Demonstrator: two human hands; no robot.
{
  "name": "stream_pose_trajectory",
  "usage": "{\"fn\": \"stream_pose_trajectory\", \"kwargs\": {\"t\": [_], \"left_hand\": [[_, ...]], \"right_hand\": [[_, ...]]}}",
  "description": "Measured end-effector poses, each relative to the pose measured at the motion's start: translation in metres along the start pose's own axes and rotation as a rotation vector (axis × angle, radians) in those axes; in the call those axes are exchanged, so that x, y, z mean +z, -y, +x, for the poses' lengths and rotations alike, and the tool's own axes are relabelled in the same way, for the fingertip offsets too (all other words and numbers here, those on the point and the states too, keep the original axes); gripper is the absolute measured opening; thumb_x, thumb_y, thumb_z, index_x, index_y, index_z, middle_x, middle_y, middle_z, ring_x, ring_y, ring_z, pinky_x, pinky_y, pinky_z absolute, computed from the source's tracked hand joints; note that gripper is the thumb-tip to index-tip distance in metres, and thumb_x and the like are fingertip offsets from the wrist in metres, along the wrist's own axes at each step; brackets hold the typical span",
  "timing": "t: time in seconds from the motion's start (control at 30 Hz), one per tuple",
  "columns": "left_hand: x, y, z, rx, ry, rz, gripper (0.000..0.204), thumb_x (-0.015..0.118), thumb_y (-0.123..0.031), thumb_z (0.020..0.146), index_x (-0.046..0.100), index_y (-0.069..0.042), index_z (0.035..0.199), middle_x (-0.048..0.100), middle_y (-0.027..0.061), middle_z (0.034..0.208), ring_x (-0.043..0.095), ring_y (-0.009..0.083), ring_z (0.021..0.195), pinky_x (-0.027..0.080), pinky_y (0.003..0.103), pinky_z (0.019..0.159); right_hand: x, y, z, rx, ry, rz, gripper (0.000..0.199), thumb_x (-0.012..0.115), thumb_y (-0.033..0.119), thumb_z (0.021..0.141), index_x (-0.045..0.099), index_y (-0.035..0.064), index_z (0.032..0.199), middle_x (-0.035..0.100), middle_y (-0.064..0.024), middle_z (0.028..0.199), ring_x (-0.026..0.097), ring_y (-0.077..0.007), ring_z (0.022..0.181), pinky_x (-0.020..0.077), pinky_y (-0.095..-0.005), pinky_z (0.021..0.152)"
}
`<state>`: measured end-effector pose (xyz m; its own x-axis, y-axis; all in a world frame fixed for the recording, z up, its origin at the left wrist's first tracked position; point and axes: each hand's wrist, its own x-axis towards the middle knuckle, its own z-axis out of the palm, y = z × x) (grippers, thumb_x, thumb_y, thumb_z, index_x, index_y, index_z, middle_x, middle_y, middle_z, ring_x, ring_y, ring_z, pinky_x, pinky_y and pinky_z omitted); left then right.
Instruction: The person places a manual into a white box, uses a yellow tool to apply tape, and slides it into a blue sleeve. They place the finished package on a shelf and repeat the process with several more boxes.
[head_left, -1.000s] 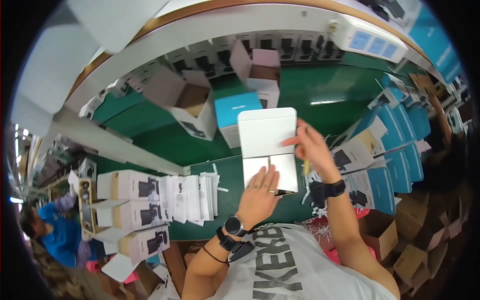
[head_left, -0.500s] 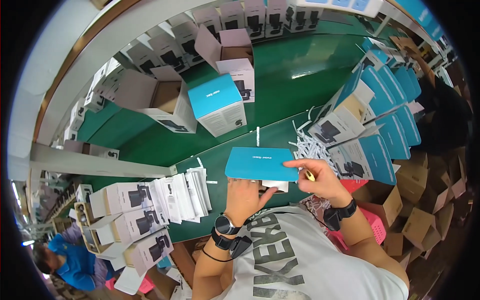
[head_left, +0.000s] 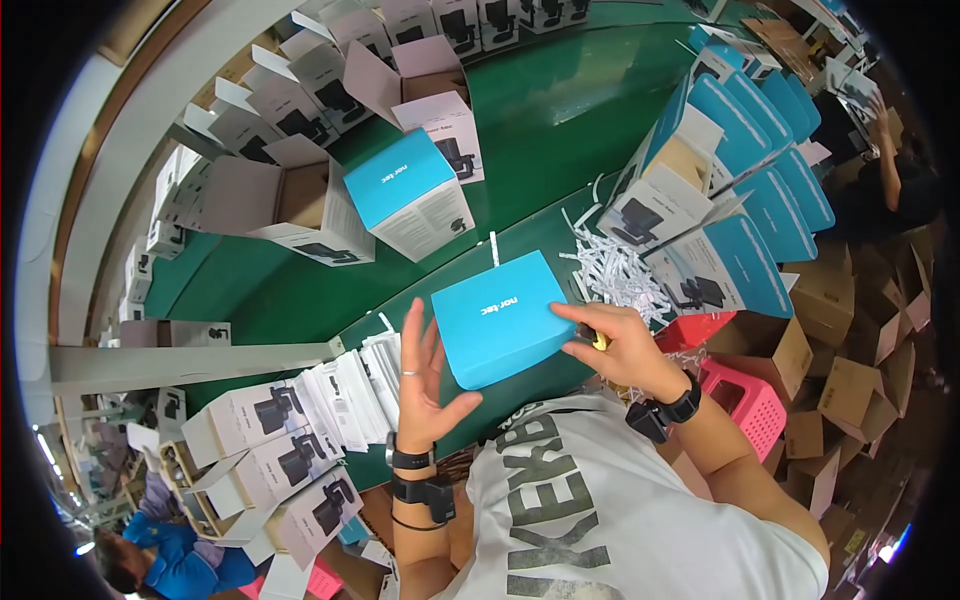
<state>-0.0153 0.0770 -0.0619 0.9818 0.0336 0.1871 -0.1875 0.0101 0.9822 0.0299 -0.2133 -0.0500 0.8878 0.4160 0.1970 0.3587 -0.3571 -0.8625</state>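
A carton with a turquoise lid (head_left: 500,315) sits on the green table in front of me, its lid now lying over the top. My left hand (head_left: 425,375) is upright beside the carton's left side, fingers spread, holding nothing. At the right edge of the lid is my right hand (head_left: 628,345), thumb and index finger reaching to the carton. Its curled fingers keep a small yellow tool (head_left: 600,340), mostly hidden in the palm. A pile of white paper strips (head_left: 615,275) lies just beyond the right hand.
Left stand folded white leaflets (head_left: 350,395) and open cartons (head_left: 290,450). A closed turquoise-topped carton (head_left: 410,200) and open boxes fill the green belt (head_left: 530,120). At right are turquoise-flapped cartons (head_left: 700,255), a pink crate (head_left: 745,405) and brown boxes (head_left: 845,400). Other people work at both sides.
The turquoise lid has come down over the carton, which now sits turned. My left hand has left the carton's front and opened at its left side. My right hand stays at the right edge.
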Motion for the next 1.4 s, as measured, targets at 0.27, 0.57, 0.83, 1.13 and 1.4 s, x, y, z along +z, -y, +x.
{"fn": "stream_pose_trajectory", "kwargs": {"t": [0.27,0.57,0.83,1.13,1.4], "left_hand": [[-0.016,0.036,-0.015,0.216,0.211,0.584,0.060,0.086,-0.007,0.078,0.070,-0.015,0.135,0.043,0.0185,0.161,0.040,0.0438,0.148,0.045,0.050,0.115],[-0.025,0.034,-0.005,0.336,0.359,0.731,0.066,0.090,-0.019,0.074,0.068,-0.018,0.136,0.048,0.0197,0.155,0.043,0.0483,0.143,0.046,0.053,0.112],[0.031,0.001,0.025,0.321,0.414,1.027,0.083,0.089,-0.042,0.074,0.057,-0.018,0.148,0.049,0.0243,0.142,0.038,0.0566,0.140,0.036,0.064,0.115],[0.046,0.013,0.036,0.419,0.554,1.091,0.085,0.080,-0.037,0.086,0.041,-0.018,0.160,0.035,0.0260,0.160,0.030,0.0535,0.148,0.025,0.066,0.119],[0.045,0.007,0.037,0.373,0.593,1.055,0.081,0.078,-0.033,0.089,0.042,-0.017,0.160,0.030,0.0262,0.164,0.027,0.0515,0.151,0.023,0.067,0.120]], "right_hand": [[0.032,-0.021,-0.016,-0.104,-0.262,-0.113,0.047,0.084,-0.001,0.078,0.076,0.0070,0.124,0.071,-0.0109,0.104,0.061,-0.0179,0.075,0.0502,-0.0291,0.065],[0.047,-0.029,-0.037,-0.094,-0.298,-0.230,0.051,0.086,-0.002,0.074,0.075,0.0077,0.123,0.061,-0.0110,0.123,0.057,-0.0178,0.075,0.0500,-0.0303,0.065],[0.053,-0.035,-0.028,-0.275,-0.433,-0.369,0.053,0.086,-0.001,0.073,0.075,0.0095,0.124,0.065,-0.0098,0.113,0.063,-0.0180,0.077,0.0544,-0.0311,0.061],[0.061,-0.023,-0.036,-0.171,-0.443,-0.294,0.050,0.085,-0.004,0.073,0.076,0.0089,0.121,0.062,-0.0085,0.101,0.064,-0.0186,0.073,0.0546,-0.0297,0.060],[0.059,-0.020,-0.037,-0.102,-0.403,-0.256,0.049,0.084,-0.003,0.076,0.075,0.0088,0.122,0.063,-0.0085,0.102,0.064,-0.0176,0.073,0.0549,-0.0287,0.060]]}}
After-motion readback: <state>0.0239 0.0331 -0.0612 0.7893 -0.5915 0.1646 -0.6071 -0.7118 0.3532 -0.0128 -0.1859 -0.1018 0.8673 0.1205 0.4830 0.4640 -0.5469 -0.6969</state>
